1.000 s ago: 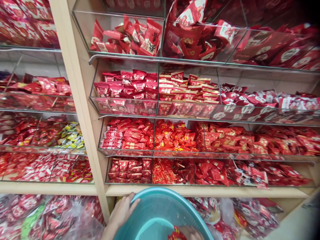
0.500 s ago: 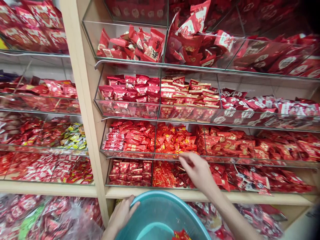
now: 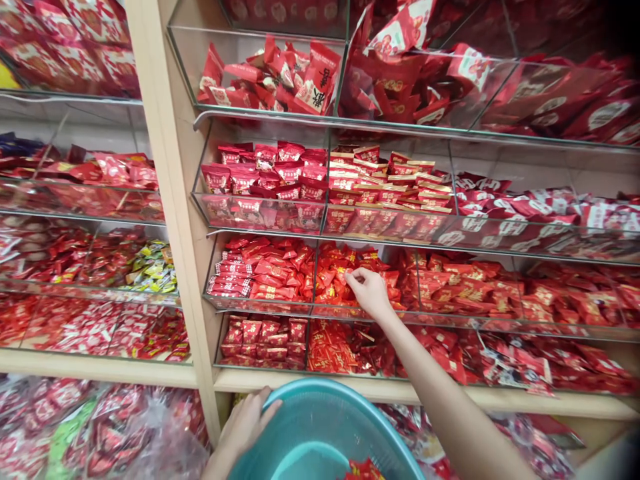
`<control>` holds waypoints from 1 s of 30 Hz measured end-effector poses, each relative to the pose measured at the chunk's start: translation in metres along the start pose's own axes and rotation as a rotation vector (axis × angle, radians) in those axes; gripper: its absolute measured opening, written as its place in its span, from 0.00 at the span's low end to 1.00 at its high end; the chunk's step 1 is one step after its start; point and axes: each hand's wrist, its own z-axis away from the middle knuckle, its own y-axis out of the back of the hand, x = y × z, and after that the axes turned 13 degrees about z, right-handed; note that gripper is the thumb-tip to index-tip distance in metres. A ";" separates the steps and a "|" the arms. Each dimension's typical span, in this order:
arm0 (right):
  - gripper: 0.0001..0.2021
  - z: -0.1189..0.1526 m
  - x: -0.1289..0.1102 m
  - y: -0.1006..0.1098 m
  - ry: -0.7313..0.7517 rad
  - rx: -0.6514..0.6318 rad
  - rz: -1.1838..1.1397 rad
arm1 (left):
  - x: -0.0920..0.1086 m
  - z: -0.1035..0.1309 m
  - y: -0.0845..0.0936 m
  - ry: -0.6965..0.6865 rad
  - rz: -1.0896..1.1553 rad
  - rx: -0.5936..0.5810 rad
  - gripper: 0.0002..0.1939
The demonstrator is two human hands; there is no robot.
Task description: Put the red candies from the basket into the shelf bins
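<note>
A teal plastic basket (image 3: 345,393) fills the bottom centre, with a few red packets (image 3: 364,469) lying low inside it. Its left rim is gripped by my left hand (image 3: 249,421), thumb over the edge. My right hand (image 3: 369,291) reaches over the clear front edge of a shelf bin, at the red and gold wrapped candies (image 3: 333,273). Its thumb and forefinger are closed together at the candies; whether a packet is between them is too small to tell.
Clear-fronted shelves (image 3: 380,312) of red packets rise ahead. A wooden post (image 3: 173,180) parts them from shelves at left, where yellow packets (image 3: 153,268) lie. Plastic-bagged packets (image 3: 145,433) sit below the wooden ledge (image 3: 100,371).
My right hand has moved up and left, from the bin's front edge to over the candies inside. The view has shifted slightly. My left hand still holds the basket rim.
</note>
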 end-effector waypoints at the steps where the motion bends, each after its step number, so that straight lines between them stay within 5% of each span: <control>1: 0.14 0.000 0.000 0.000 -0.007 0.010 -0.029 | 0.000 0.000 0.000 0.008 -0.002 -0.002 0.23; 6: 0.13 0.007 0.000 0.009 0.000 0.173 -0.260 | 0.003 0.000 0.001 0.059 -0.028 -0.016 0.23; 10: 0.10 0.044 0.000 0.027 0.026 0.252 -0.382 | 0.005 0.002 0.004 0.073 -0.018 -0.023 0.23; 14: 0.08 0.117 0.012 0.037 0.050 0.066 -0.316 | 0.007 0.002 0.006 0.057 -0.018 -0.040 0.23; 21: 0.12 0.238 0.060 0.011 0.077 -0.539 -0.034 | 0.009 -0.002 0.002 0.065 -0.076 -0.046 0.23; 25: 0.14 0.265 0.071 -0.004 0.099 -0.635 0.167 | 0.007 -0.002 0.001 0.042 -0.086 -0.041 0.24; 30: 0.12 0.259 0.070 -0.025 0.193 -0.606 0.354 | 0.006 -0.001 0.002 0.023 -0.072 -0.031 0.23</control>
